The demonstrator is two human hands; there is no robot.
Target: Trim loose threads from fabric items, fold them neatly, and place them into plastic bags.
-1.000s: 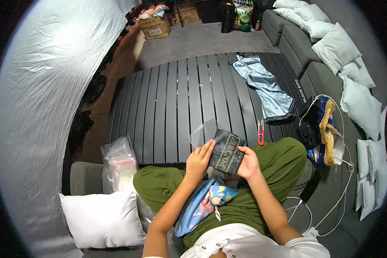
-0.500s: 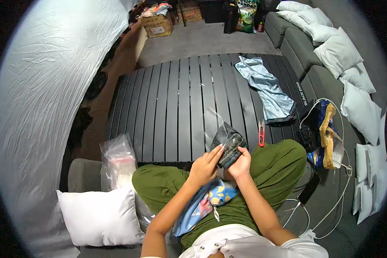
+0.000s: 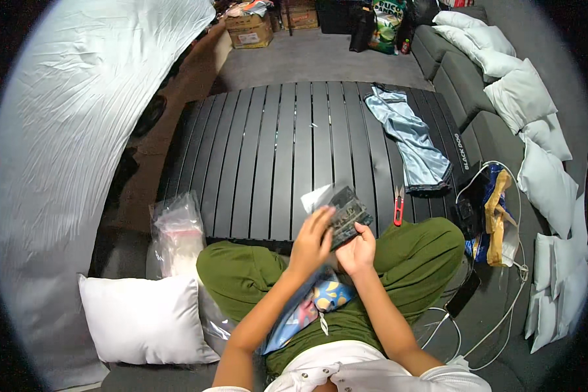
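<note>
Above the green-trousered lap point(image 3: 349, 325), the right hand point(image 3: 357, 251) pinches a dark packet point(image 3: 354, 221), thumb on top; the left hand point(image 3: 311, 243) lays loosely bent, blurred fingers against it, grip unclear. Beyond, red snips point(image 3: 398, 210) and blue cloth point(image 3: 413, 145) lie on the slatted table point(image 3: 268, 163).

The person is wearing a white top point(image 3: 336, 353), and small round metallic-looking fasteners point(image 3: 325, 372) are showing down its front. 2 short white sleeves are coming into view: the right sleeve point(image 3: 456, 377) is showing fine ribbing, the left sleeve point(image 3: 227, 390) only a sliver. Loose olive-green trousers point(image 3: 415, 261) are covering both legs, their plain cloth gathering in soft creases. The left hand point(image 3: 311, 243) and right hand point(image 3: 357, 253) are going bare.
</note>
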